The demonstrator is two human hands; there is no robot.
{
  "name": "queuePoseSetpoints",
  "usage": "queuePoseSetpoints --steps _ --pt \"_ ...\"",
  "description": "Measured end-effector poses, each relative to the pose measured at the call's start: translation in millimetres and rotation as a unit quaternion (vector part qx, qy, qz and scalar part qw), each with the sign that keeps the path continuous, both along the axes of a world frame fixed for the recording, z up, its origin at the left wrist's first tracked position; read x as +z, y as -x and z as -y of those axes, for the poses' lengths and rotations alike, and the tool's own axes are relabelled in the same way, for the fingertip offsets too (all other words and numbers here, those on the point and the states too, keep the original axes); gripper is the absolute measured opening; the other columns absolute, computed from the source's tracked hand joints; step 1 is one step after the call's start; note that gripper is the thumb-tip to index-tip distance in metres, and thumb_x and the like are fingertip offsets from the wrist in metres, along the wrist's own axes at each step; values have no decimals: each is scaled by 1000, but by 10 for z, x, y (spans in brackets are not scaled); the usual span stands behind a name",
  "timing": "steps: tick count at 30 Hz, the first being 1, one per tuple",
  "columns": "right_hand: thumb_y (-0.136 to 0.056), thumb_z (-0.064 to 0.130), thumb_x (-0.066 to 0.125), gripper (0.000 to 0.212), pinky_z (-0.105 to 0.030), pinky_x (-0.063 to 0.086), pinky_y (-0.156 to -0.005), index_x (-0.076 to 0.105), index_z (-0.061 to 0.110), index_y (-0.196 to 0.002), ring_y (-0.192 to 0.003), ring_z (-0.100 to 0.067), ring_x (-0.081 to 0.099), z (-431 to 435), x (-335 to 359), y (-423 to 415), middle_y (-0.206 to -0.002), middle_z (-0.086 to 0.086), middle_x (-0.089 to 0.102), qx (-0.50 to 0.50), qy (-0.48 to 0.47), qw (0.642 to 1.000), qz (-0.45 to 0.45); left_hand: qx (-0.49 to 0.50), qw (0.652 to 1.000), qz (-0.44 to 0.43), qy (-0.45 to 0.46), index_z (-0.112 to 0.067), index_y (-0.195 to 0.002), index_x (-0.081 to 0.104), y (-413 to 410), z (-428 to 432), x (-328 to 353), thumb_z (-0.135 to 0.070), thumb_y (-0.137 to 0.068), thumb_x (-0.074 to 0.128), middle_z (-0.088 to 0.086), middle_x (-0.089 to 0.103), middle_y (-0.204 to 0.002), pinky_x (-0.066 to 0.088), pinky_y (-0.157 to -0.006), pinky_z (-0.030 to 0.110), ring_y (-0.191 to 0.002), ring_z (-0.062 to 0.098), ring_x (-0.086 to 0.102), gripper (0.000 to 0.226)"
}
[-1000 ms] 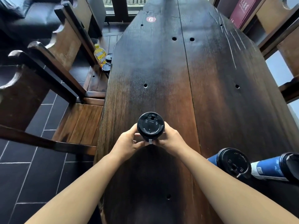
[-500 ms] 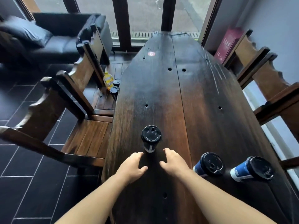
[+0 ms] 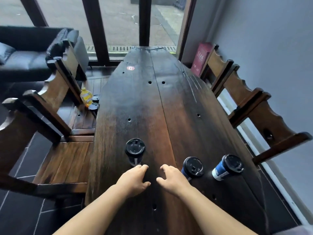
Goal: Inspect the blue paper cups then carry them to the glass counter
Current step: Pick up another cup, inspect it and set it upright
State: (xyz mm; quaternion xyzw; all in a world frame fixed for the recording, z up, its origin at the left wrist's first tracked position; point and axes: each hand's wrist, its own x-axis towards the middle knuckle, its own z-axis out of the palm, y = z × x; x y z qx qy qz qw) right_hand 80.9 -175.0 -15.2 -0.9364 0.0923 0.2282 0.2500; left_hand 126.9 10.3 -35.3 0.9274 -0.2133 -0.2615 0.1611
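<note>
On the near end of the long counter (image 3: 152,107) we see three paper cups, each capped with a round black plastic lid. The left cup (image 3: 135,152) stands upright toward the counter's left edge; its wall looks dark from above, with a pale strip down the side. The middle cup (image 3: 193,167) and the right cup (image 3: 227,167) stand well to the right, near each other but apart. Both show blue paper walls, and the right cup has a white band near its foot.

Our left hand (image 3: 133,180) sits just this side of the left cup, fingers loosely bent and holding nothing. The fingertips come close to the cup's foot, though we cannot tell whether they touch it. Our right hand (image 3: 172,179) is beside it, between the left cup and the middle cup, fingers relaxed, slightly spread and empty.

We see that the counter is of dark, worn planks with a seam along its length, a reddish sheen in the middle and several small round holes. A round red sticker (image 3: 130,68) marked 6 sits near the far end. Heavy wooden chairs (image 3: 50,116) with scalloped backs line the left side, and a similar bench (image 3: 254,102) lines the right. A yellow bottle (image 3: 86,97) stands on one left seat. Beyond are a black leather sofa (image 3: 25,56), tall dark-framed windows (image 3: 118,22), a grey wall (image 3: 271,48) and dark floor tiles (image 3: 20,209).
</note>
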Motion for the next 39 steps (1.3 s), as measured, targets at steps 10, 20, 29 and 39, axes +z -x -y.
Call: queuePoseSetpoints --steps 10,20,29,39 --pt "-86 28 69 36 -33 52 -97 66 20 -122 -106 -15 62 995 378 385 -113 3 65 -138 -53 976 160 -79 996 -31 28 -23 -146 39 90 1049 -240 -47 -93 64 -2 53 -141 48 -105 37 -131 24 56 64" --pt "-80 45 79 91 -25 23 -120 35 28 -157 -150 -16 28 1478 -13 250 -160 4 29 -73 -58 992 80 48 982 -107 151 -36 -150 34 34 1509 -462 -54 -70 78 -14 53 -145 50 -107 42 -135 12 54 93" --pt "-84 37 79 91 -14 30 -111 30 21 -159 -139 -10 45 1496 -150 209 -153 3 41 -87 -139 984 64 87 966 -135 204 -41 -139 50 87 1627 -547 -37 -74 82 -21 69 -124 54 -99 30 -114 4 67 73" --pt "-91 44 72 80 -20 35 -110 38 19 -158 -138 -13 50 1338 354 190 -148 -1 55 -64 -185 976 99 93 942 -149 286 -54 -130 53 265 1208 -57 -37 -75 87 -23 72 -119 57 -93 29 -109 -8 66 67"
